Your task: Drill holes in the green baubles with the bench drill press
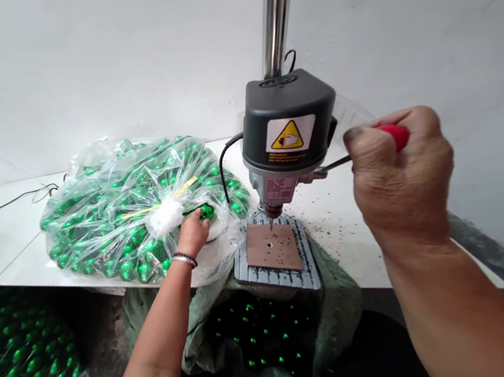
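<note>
The red knob (399, 135) is clasped tightly by the right hand (401, 178); its lever (338, 163) is pointed rightward from the drill (287, 96), its long axis nearly level. The drill's bit (271, 223) is aimed down over a brown board (280, 252). The opening of a clear bag (218, 256) of green balls (128, 243) is reached by the left hand (195, 230); whether anything is gripped by its fingers cannot be told. Behind, the drill is backed by a tall pole (278, 18).

The place was a workshop: a drill press (285, 98) with a warning label (291, 135) stood on a white worktop (10, 202), dark shavings (284, 235) littered its base (306, 253), and a big clear bag (95, 157) of green balls (143, 270) lay alongside, another bag (19, 359) below.
</note>
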Tool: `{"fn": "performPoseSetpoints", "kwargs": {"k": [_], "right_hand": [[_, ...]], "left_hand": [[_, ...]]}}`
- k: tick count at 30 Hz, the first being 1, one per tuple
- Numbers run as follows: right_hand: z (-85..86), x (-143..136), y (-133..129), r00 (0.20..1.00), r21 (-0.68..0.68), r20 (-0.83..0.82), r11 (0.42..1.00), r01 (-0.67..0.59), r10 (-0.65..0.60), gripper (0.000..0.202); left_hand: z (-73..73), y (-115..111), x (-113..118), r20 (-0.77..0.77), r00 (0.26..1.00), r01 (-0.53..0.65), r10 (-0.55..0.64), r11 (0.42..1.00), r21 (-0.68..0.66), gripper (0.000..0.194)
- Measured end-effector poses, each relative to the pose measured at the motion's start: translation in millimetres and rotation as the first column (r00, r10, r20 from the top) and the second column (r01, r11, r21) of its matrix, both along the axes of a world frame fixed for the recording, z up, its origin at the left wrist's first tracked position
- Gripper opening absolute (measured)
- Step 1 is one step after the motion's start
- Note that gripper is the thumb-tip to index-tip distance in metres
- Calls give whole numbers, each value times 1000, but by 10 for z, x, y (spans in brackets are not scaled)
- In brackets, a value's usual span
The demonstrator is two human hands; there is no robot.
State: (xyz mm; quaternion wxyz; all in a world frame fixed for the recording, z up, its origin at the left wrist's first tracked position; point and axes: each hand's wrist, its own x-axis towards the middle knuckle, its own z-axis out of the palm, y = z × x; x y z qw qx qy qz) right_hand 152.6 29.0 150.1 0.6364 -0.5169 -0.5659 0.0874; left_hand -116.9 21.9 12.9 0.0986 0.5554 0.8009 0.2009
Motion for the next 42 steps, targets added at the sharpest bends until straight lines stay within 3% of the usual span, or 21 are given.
{"fn": "performPoseSetpoints", "kwargs": {"k": [3, 7, 10, 13, 14, 15, 16, 17, 18, 20, 21, 23, 25, 27, 29, 31, 33, 35, 37, 39, 42], "right_hand": [[15, 6, -16, 1000, -44, 0, 999, 7, -7, 31], [31, -1, -12, 999, -87, -12, 996, 32, -34, 34], [45, -6, 3, 997, -120, -22, 990, 77, -80, 34], [50, -3, 17, 996, -143, -15, 986, 86, -89, 32], [49, -3, 22, 996, -146, -9, 986, 81, -83, 32], [46, -4, 28, 997, -145, -4, 986, 78, -80, 31], [44, -7, 34, 997, -140, -4, 987, 80, -81, 30], [43, -13, 39, 996, -129, -8, 988, 82, -83, 29], [46, -21, 44, 996, -112, -20, 990, 83, -86, 28], [59, -44, 46, 994, -85, -55, 993, 87, -92, 24], [68, -56, 43, 993, -77, -73, 993, 88, -93, 23], [90, -77, 30, 992, -85, -97, 994, 75, -83, 21], [108, -91, 10, 992, -102, -109, 993, 53, -64, 20], [120, -95, -13, 994, -103, -109, 995, 15, -26, 19], [122, -93, -33, 995, -94, -101, 995, -16, 6, 18], [115, -87, -45, 995, -83, -91, 996, -35, 27, 18], [102, -80, -49, 996, -82, -82, 996, -36, 29, 19], [86, -73, -48, 997, -82, -71, 996, -41, 35, 19], [71, -66, -42, 997, -76, -59, 996, -49, 45, 19], [54, -60, -31, 997, -56, -50, 996, -63, 60, 19], [19, -53, -9, 995, -18, -37, 996, -89, 88, 19]], "left_hand": [[-51, 348, 4, -50, 999, -3, 0, 997, -74, 46], [-131, 477, 87, -55, 998, -25, 18, 991, -134, 43], [-165, 363, 137, -19, 1000, -12, 10, 992, -128, 53], [-141, 59, 162, 51, 999, 9, -6, 998, -65, 59], [-123, -82, 174, 98, 995, 8, -7, 1000, -13, 61], [-102, -235, 193, 279, 960, -34, 0, 992, 118, 62], [-81, -394, 219, 498, 867, -96, -14, 976, 195, 61], [-62, -551, 253, 707, 705, -144, -58, 964, 222, 60], [-46, -698, 295, 860, 496, -179, -125, 954, 242, 64], [-26, -939, 392, 967, 92, -189, -238, 949, 252, 72], [-25, -1027, 443, 962, -55, -180, -269, 950, 255, 76], [-44, -1140, 543, 931, -230, -158, -283, 955, 251, 79], [-80, -1190, 640, 910, -314, -150, -269, 961, 232, 77], [-121, -1205, 728, 904, -349, -143, -246, 968, 208, 74], [-152, -1198, 799, 922, -316, -133, -224, 973, 191, 71], [-173, -1169, 849, 965, -172, -119, -198, 977, 180, 68], [-182, -1116, 879, 973, 127, -110, -193, 972, 207, 65], [-184, -1040, 895, 864, 464, -81, -198, 961, 263, 62], [-177, -949, 902, 718, 665, -20, -205, 956, 292, 60], [-162, -852, 902, 636, 743, 34, -209, 961, 275, 58], [-114, -716, 890, 559, 787, 130, -260, 956, 262, 55]]}}
